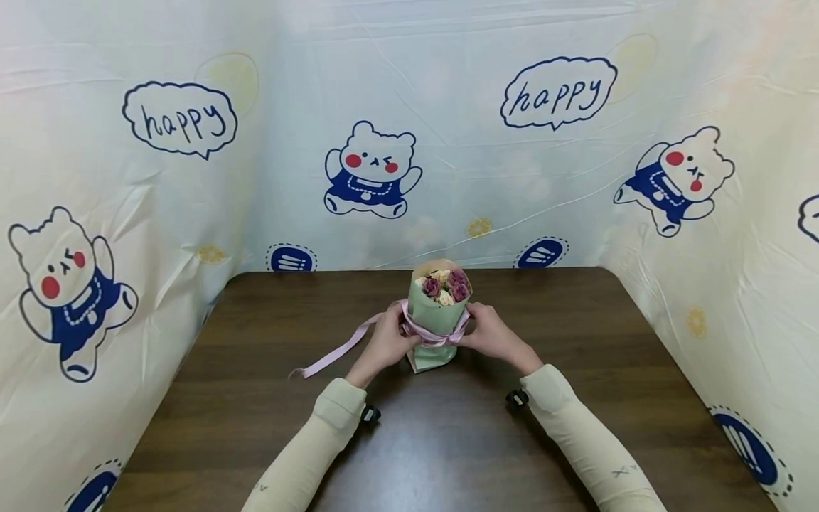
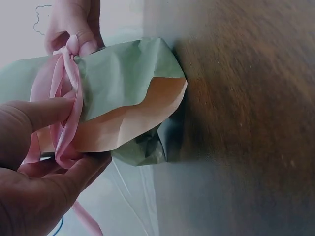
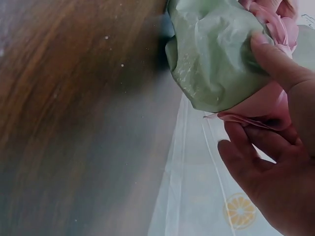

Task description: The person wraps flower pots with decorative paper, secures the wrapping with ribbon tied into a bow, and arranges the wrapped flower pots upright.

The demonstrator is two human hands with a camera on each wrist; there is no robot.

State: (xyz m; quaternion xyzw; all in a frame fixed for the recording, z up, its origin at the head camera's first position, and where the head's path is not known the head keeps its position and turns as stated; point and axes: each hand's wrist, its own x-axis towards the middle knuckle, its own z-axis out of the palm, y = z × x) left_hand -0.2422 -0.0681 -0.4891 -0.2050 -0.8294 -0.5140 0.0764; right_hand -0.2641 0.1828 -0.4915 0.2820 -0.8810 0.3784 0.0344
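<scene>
A small bouquet (image 1: 419, 313) in pale green paper stands on the table, with purple and cream flowers at its top. A pink ribbon (image 1: 441, 339) circles its waist and is knotted at the front. My left hand (image 1: 387, 341) grips the bouquet's left side; in the left wrist view its thumb (image 2: 47, 114) lies under a ribbon strand. On the opposite side my right hand (image 1: 494, 334) holds the bouquet, its thumb (image 3: 275, 59) on the green paper beside the ribbon and its fingers behind. The paper's peach inner side shows at the lower edge.
A loose ribbon tail (image 1: 339, 350) trails left across the dark wooden table (image 1: 256, 427). Printed cloth (image 1: 448, 92) with bears and lettering hangs behind the table and along both sides. Each forearm wears a small black device (image 1: 517, 398) near the cuff.
</scene>
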